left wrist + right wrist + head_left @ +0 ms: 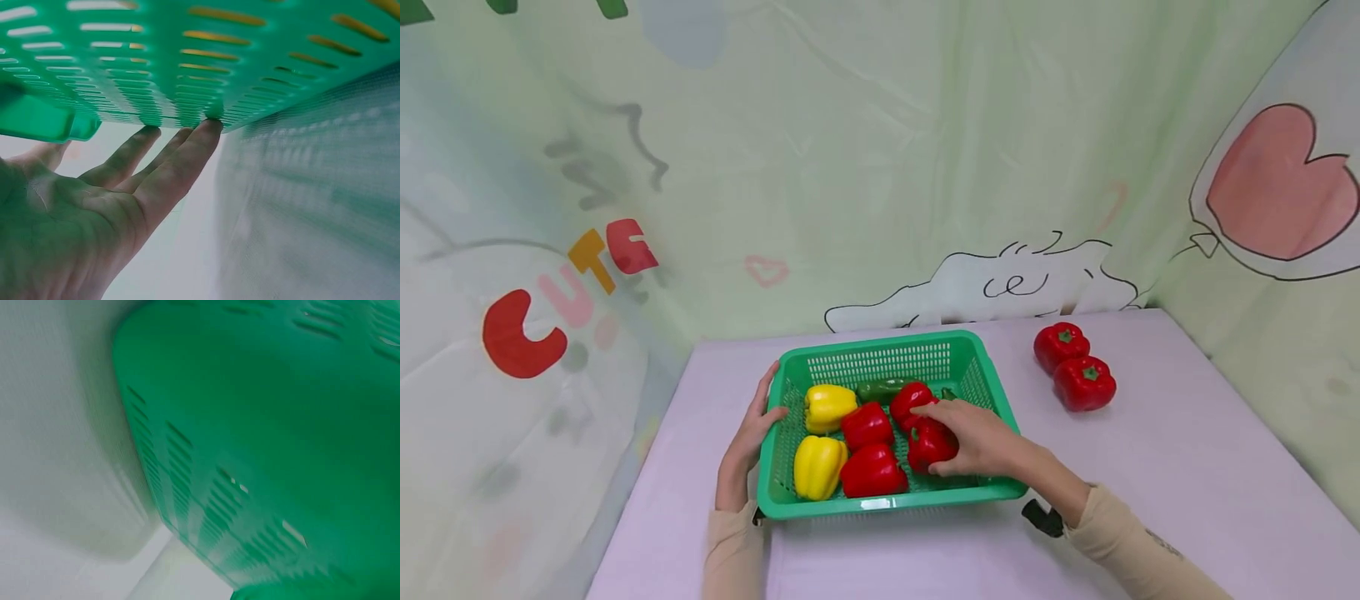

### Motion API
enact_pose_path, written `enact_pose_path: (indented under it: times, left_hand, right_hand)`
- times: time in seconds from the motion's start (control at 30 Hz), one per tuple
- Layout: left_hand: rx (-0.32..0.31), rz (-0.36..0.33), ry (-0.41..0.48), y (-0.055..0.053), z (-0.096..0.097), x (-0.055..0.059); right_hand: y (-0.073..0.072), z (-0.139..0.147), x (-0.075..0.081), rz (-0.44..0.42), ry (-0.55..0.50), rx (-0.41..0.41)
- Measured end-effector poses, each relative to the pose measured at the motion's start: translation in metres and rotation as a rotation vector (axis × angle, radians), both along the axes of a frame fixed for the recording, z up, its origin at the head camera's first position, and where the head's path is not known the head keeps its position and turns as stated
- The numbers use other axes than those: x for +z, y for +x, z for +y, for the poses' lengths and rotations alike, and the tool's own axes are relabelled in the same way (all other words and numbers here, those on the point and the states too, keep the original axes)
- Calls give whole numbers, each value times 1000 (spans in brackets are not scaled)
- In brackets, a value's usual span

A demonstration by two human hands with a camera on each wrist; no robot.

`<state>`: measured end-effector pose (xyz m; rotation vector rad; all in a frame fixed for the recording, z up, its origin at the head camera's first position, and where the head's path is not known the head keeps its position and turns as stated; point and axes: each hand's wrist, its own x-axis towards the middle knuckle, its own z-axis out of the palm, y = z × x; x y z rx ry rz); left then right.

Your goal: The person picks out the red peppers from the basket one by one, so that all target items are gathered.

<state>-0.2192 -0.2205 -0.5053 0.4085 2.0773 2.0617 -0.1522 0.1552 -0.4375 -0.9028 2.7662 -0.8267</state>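
My left hand [752, 433] holds the left side of a green plastic basket [880, 503], thumb over the rim. In the left wrist view its fingers [178, 165] reach against the basket's slotted outer wall [169, 94]. Inside the basket, my right hand [973, 437] grips a red bell pepper [927, 446], thumb at one side and fingers over the top. Another red pepper [910, 398] sits just behind it. To the left lie two more red peppers [874, 472] and two yellow bell peppers [820, 468]. The right wrist view shows only the basket's outer wall [250, 425], with the hand hidden.
Two red bell peppers [1084, 384] stand on the pale table [1180, 467], right of the basket. A dark green vegetable [882, 389] lies along the basket's back wall. Behind the table hangs a printed curtain [850, 167].
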Motion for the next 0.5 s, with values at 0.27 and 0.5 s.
enact_pose_path:
  times: [0.27,0.5]
  left_hand:
    - [-6,-2,3,3,0,0]
    - [-2,-10,3,0,0,-1]
  right_hand:
    - [-1,12,10,11,-160,-20]
    - [-4,17,10,21,-309,-69]
